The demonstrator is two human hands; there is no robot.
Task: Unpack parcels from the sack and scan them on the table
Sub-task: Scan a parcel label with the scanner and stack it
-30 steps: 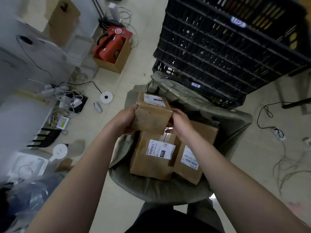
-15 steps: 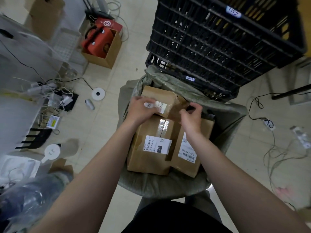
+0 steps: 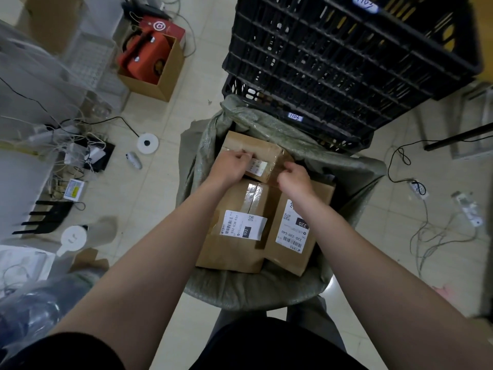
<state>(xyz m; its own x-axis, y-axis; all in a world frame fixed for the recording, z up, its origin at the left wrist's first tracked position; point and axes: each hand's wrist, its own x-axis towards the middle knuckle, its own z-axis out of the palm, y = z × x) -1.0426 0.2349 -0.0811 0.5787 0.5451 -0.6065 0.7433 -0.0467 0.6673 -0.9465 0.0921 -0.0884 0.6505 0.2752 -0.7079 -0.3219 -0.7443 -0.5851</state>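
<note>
Top parcel back down in sack

**Three brown parcels in an open sack**

The grey-green woven sack stands open, mouth up. Inside, the small parcel, taped cardboard with a white label, lies at the far side on the left parcel and the right parcel. These are larger labelled boxes, touching side by side.

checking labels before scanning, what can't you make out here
The label on the top parcel: head view, partly under the left hand, print too blurred.
How the right hand holds: head view, fingers curled behind its knuckles.
The sack below: head view, parcels on top cover whatever lies deeper.
</note>
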